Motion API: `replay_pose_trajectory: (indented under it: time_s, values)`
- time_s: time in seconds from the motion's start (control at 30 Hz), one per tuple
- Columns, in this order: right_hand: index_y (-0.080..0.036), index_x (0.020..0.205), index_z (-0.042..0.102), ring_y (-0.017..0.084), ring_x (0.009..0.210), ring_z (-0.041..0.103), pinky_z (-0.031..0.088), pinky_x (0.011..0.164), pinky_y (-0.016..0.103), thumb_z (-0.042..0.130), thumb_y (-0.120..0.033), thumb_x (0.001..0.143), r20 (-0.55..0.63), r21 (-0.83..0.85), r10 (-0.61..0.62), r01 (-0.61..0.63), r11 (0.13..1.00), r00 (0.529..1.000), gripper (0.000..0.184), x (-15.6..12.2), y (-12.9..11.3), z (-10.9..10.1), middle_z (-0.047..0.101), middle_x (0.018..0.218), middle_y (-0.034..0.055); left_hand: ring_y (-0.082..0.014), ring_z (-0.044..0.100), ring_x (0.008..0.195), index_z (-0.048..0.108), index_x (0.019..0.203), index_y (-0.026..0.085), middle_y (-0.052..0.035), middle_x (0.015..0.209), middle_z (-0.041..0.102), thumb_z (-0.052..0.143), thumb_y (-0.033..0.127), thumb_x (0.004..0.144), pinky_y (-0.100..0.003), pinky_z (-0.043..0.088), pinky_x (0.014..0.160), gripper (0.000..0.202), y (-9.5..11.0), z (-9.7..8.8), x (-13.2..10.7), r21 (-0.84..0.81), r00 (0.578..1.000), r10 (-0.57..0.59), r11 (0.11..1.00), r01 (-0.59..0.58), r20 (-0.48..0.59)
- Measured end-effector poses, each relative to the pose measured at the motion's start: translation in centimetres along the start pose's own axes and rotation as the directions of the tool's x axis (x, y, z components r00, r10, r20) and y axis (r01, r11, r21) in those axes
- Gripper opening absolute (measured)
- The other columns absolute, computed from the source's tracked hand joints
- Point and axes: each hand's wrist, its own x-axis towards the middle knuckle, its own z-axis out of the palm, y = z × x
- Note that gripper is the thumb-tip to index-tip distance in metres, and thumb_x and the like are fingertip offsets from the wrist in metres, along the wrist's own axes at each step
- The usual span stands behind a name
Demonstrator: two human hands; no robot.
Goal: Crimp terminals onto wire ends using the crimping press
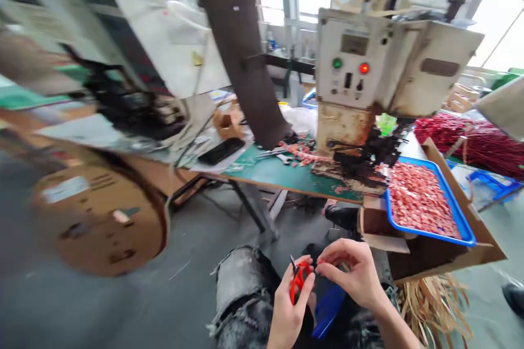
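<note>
My left hand (pixel 287 305) is closed around a small pair of scissors (pixel 300 279) with orange-red handles, their dark tip pointing up and left. Close beside it, my right hand (pixel 355 274) pinches thumb and forefinger together. A tiny reddish bit seems to be at those fingertips, too small to name. Both hands are held above my lap, fingertips nearly meeting. Below them a blue object (pixel 328 311) lies between my legs, its shape partly hidden by the right hand.
A blue tray (pixel 432 237) of small pinkish-red pieces rests on a cardboard box (pixel 442 264) at right. Ahead, a stained machine (pixel 347 82) with a lit red button stands on the green bench (pixel 266 172). A phone (pixel 222 151) lies there. A cardboard reel (pixel 102 223) is at left.
</note>
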Motion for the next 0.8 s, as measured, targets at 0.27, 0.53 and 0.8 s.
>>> replay_pose_trajectory:
  time_s: [0.27, 0.53, 0.8]
  values:
    - [-0.022, 0.092, 0.076, 0.023, 0.084, 0.073, 0.062, 0.077, 0.037, 0.072, -0.031, 0.091, -0.483, -0.576, -0.439, 0.103, 0.811, 0.758, 0.010, 1.5, -2.9, -17.2, 0.078, 0.091, 0.0084, -0.0289, 0.075, 0.102, 0.073, 0.116, 0.022, -0.0121, 0.115, 0.078, 0.073, 0.068, 0.075, -0.036, 0.064, 0.086, 0.062, 1.5, 4.1, 2.0, 0.107, 0.982, 0.033, 0.993, -0.054, 0.184]
    - [-0.024, 0.094, 0.076, 0.023, 0.083, 0.072, 0.060, 0.071, 0.035, 0.065, -0.032, 0.096, -0.347, -0.548, -0.296, 0.064, 0.834, 0.890, 0.014, 0.2, -3.5, -16.2, 0.077, 0.091, 0.0078, -0.0283, 0.075, 0.103, 0.068, 0.117, 0.022, -0.0113, 0.123, 0.075, 0.058, 0.070, 0.087, -0.039, 0.064, 0.087, 0.058, 6.8, 8.6, 2.1, -0.160, 0.962, -0.040, 0.983, 0.086, 0.271]
    - [-0.024, 0.107, 0.067, 0.021, 0.079, 0.072, 0.059, 0.074, 0.032, 0.071, -0.026, 0.089, -0.111, -0.236, -0.041, 0.014, 0.972, 0.993, 0.018, -0.5, -0.7, -6.8, 0.077, 0.097, 0.0061, -0.0315, 0.057, 0.138, 0.072, 0.122, 0.026, -0.0091, 0.138, 0.069, 0.059, 0.073, 0.084, -0.044, 0.048, 0.116, 0.062, 9.2, 11.5, 2.5, -0.100, 0.974, 0.096, 0.992, -0.077, 0.203]
